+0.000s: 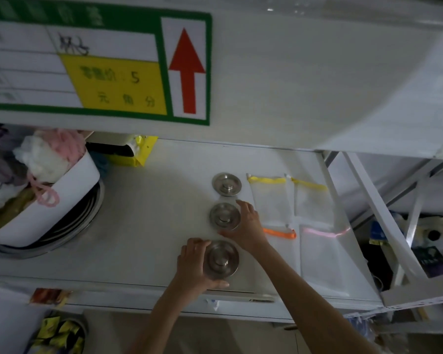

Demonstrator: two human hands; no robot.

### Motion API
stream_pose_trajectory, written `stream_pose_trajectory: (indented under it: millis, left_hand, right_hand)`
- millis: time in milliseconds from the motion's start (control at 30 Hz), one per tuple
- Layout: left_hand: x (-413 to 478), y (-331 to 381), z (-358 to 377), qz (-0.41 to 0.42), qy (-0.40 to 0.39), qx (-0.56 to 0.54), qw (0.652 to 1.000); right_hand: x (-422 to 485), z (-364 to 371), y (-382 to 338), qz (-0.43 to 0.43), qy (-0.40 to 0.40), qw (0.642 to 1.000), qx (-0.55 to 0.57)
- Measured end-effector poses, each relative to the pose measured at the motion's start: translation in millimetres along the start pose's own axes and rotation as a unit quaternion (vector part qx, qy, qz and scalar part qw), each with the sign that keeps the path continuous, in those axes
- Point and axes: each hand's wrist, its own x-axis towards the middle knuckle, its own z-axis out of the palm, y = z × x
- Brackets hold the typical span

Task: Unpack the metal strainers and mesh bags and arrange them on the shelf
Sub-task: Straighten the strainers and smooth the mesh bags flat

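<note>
Three round metal strainers stand in a line on the white shelf [149, 226]: a far one [226, 184], a middle one [224, 216] and a near one [221, 259]. My left hand [193, 264] cups the left side and front of the near strainer. My right hand [246, 227] curls around the right edge of the middle strainer. To the right lie white mesh bags: two with yellow trim [269, 198] [311, 200], one with orange trim [280, 232] and one with pink trim [325, 254].
A white tub [62, 200] of fluffy pink and white items sits in stacked metal basins at the left. A yellow packet [138, 152] lies at the back. An upper shelf face with a price label [97, 65] overhangs. Cluttered shelving [420, 241] stands to the right.
</note>
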Motion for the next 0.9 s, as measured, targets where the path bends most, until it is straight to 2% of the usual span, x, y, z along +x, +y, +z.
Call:
stream_pose_trajectory:
  millis: [300, 700, 900]
  left_hand:
    - [0.6, -3.5, -0.2, 0.002, 0.002, -0.057, 0.998]
    - [1.7, -6.7, 4.7, 0.007, 0.027, -0.073, 0.997]
    - [-0.4, -7.0, -0.6, 0.007, -0.002, -0.081, 0.997]
  right_hand:
    - [13.4, 16.1, 6.7, 0.003, 0.051, 0.999, -0.003]
    - [18.4, 11.8, 22.1, -0.032, 0.019, 0.999, -0.001]
    - [18.4, 8.2, 25.9, -0.016, 0.004, 0.999, 0.033]
